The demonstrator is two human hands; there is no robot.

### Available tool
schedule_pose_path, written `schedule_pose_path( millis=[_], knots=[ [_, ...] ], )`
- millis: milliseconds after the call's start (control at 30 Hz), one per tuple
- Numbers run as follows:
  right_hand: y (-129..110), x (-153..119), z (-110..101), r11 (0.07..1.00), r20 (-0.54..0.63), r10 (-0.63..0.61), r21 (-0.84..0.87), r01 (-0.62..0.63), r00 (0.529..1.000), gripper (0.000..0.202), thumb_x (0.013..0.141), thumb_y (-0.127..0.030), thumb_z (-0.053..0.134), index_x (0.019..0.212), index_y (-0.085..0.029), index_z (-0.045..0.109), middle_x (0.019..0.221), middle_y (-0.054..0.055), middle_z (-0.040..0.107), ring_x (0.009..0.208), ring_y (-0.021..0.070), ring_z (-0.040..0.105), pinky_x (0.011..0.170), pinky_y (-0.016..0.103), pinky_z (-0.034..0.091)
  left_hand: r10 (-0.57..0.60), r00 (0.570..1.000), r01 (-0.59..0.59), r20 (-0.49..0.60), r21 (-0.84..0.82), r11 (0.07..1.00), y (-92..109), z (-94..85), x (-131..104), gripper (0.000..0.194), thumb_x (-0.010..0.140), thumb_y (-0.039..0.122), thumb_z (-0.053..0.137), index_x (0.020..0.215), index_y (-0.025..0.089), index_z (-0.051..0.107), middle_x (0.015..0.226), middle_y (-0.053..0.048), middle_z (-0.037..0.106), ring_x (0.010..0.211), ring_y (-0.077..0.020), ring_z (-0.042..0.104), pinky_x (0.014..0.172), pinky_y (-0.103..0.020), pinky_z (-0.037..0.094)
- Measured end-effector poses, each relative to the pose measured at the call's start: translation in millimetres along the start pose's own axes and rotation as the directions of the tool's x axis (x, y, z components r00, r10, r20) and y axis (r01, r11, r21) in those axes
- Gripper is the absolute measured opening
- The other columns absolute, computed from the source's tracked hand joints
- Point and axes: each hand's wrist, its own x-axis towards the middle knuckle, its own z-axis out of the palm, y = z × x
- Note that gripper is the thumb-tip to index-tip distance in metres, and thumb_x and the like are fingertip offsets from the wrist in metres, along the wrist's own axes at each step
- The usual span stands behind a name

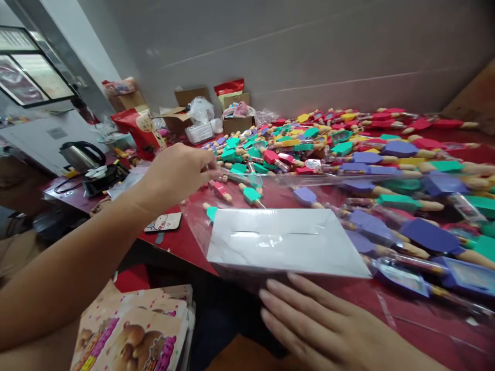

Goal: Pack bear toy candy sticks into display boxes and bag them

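Observation:
A white box [278,242] with two slits on its upper face lies at the near edge of the red table [185,237], inside or under clear plastic film. The fingers of my left hand [180,167] are pinched on the film's edge, beyond the box's left end. Flat and with fingers stretched, my right hand [320,324] rests against the near side of the box. Past the box lies a heap of small spatula-shaped items with wooden handles, such as a purple one [305,196] and a green one [252,195].
A phone [164,222] lies on the table's left edge. Printed bear packages [135,330] are stacked at the lower left. Farther back stand a kettle [81,156], a red bag [139,129] and an open carton [176,122]. A grey wall [309,56] rises behind the table.

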Motion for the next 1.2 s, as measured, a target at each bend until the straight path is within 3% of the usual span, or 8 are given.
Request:
schedule_pose_path(
  millis=[200,433,633,800,900,1000,1067,1200],
  knots=[
    [20,52,33,0.971,-0.079,0.212,-0.093,-0.219,0.974,0.035,0.094,-0.034,0.043,0.122,-0.014,0.052,0.126,0.01,0.054,0.115,0.0255,0.05,0.091,0.044,0.046,0.129,0.992,-0.126,-0.014,0.13,0.983,-4,-17.7,-14,0.01,0.069,0.028,0.073,0.062,0.022,0.068,0.045,0.005,0.04,0.047,-0.0094,0.027,0.058,-0.025,0.023],
    [27,59,37,0.925,-0.017,0.354,-0.139,-0.353,0.935,0.042,0.084,-0.033,0.062,0.12,-0.014,0.055,0.128,0.013,0.052,0.115,0.0339,0.05,0.091,0.053,0.046,0.15,0.955,-0.087,0.254,-0.244,0.966,11,-19.9,-62,0.014,0.06,0.024,0.077,0.073,0.022,0.071,0.041,0.004,0.043,0.044,-0.0096,0.023,0.048,-0.024,0.026],
    [35,55,36,0.941,-0.066,0.324,-0.078,-0.329,0.944,0.041,0.096,-0.035,0.039,0.12,-0.005,0.054,0.123,0.015,0.055,0.116,0.0275,0.051,0.098,0.047,0.046,0.786,0.514,-0.846,0.343,0.356,0.398,10,31.3,-131,0.015,0.075,0.007,0.049,0.075,0.016,0.061,0.045,0.001,0.054,0.035,-0.0137,0.041,0.036,-0.027,0.028],
    [46,14,0,0.895,0.031,0.426,0.132,-0.426,0.904,0.068,0.092,-0.06,0.027,0.122,-0.005,0.054,0.127,0.018,0.051,0.118,0.0276,0.049,0.095,0.041,0.049,0.78,0.503,-0.815,0.373,0.506,0.284,5,50.2,-141,0.01,0.073,0.008,0.05,0.074,0.015,0.057,0.044,0.002,0.05,0.034,-0.013,0.042,0.036,-0.026,0.027],
    [63,10,-26,0.487,0.197,0.746,0.491,-0.723,0.636,0.068,0.089,-0.067,0.031,0.125,-0.014,0.052,0.123,0.014,0.055,0.113,0.0241,0.054,0.087,0.034,0.054,0.78,0.486,-0.818,0.393,0.52,0.247,6,49.5,-141,0.012,0.073,0.006,0.048,0.074,0.014,0.056,0.044,0.002,0.05,0.034,-0.0123,0.041,0.037,-0.026,0.026],
    [86,36,-44,-0.298,0.52,0.85,0.61,-0.734,0.086,0.087,0.085,-0.075,0.014,0.109,-0.006,0.061,0.099,0.019,0.065,0.087,0.0253,0.066,0.071,0.036,0.056,0.783,0.481,-0.813,0.394,0.534,0.231,6,51.3,-144,0.013,0.073,0.005,0.046,0.074,0.014,0.056,0.043,0.001,0.049,0.034,-0.0126,0.041,0.038,-0.026,0.025],
    [100,58,-55,-0.596,0.626,0.754,0.529,-0.604,-0.197,0.1,0.08,-0.078,0.003,0.093,0.0,0.063,0.084,0.02,0.065,0.073,0.026,0.066,0.061,0.038,0.054,0.793,0.482,-0.802,0.373,0.552,0.227,5,53.3,-146,0.011,0.074,0.006,0.047,0.074,0.013,0.055,0.043,0.001,0.048,0.034,-0.0125,0.041,0.038,-0.027,0.024],
    [111,78,-70,-0.685,0.665,0.677,0.414,-0.599,-0.314,0.094,0.078,-0.076,0.01,0.082,0.0,0.065,0.077,0.018,0.064,0.06,0.0235,0.064,0.045,0.034,0.047,0.787,0.486,-0.794,0.379,0.568,0.217,6,54.7,-147,0.009,0.074,0.007,0.049,0.073,0.014,0.055,0.043,0.003,0.047,0.034,-0.0116,0.04,0.039,-0.025,0.023]
  ],
)
